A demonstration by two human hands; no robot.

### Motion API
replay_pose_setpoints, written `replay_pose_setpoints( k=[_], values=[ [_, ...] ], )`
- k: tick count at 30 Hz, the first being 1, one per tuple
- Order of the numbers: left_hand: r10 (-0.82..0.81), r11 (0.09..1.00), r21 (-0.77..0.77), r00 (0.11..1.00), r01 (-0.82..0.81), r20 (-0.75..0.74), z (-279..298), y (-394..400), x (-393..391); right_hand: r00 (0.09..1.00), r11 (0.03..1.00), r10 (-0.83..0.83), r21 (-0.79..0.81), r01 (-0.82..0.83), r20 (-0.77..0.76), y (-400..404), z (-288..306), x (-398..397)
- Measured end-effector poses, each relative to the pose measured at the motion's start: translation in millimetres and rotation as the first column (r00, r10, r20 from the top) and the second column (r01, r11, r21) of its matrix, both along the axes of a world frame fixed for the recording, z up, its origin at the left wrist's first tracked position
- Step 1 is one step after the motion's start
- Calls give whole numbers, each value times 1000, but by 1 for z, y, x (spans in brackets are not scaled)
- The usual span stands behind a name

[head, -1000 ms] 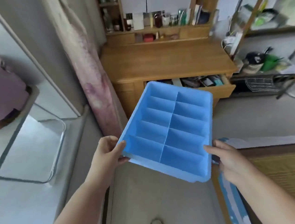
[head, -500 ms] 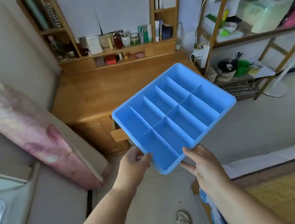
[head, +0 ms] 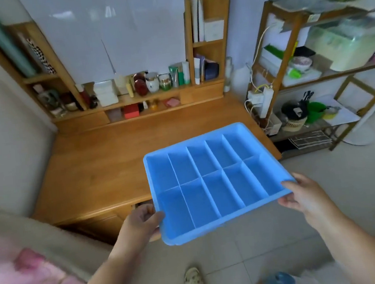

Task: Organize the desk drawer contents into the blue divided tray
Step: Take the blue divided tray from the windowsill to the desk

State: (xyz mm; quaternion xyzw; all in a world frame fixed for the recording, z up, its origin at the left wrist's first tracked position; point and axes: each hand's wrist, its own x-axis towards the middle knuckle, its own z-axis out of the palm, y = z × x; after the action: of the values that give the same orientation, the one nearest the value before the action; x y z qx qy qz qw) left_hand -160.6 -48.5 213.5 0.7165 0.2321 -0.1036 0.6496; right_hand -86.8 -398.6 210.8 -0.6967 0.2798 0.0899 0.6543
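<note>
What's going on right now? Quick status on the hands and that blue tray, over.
Left hand and right hand each grip a near corner of the blue tray. Tray empty, held over the wooden desk edge. Desktop beneath looks bare.

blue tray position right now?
Head view, centre-right: the blue tray is held in the air over the wooden desk's front edge, left hand and right hand gripping its near corners.
</note>
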Motion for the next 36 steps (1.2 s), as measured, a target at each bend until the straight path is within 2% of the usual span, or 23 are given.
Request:
replay_pose_setpoints(
  k=[6, 13, 18, 25, 33, 36],
  values=[
    [-53, 998, -37, 996, 55, 67, -7, 27, 108, 999, 998, -30, -60, 28, -31, 29, -14, 69],
    [-81, 991, -114, 994, 72, -71, -38, 16, 184, 998, 999, -15, 43, 18, -55, 23, -20, 160],
    [-5, 991, -130, 988, -16, -155, -65, -3, 239, 983, 989, 133, 77, -123, -128, 1, -46, 231],
    [53, 994, -78, 978, -70, -203, -95, -58, 313, 915, 947, 292, -48, -316, -278, -45, -86, 335],
    [123, 992, -2, 963, -127, -240, -122, -91, 323, 866, 898, 389, -81, -433, -315, -69, -128, 364],
    [89, 995, 63, 966, -76, -243, -121, -92, 319, 860, 878, 428, -96, -468, -278, -70, -128, 356]
  ],
)
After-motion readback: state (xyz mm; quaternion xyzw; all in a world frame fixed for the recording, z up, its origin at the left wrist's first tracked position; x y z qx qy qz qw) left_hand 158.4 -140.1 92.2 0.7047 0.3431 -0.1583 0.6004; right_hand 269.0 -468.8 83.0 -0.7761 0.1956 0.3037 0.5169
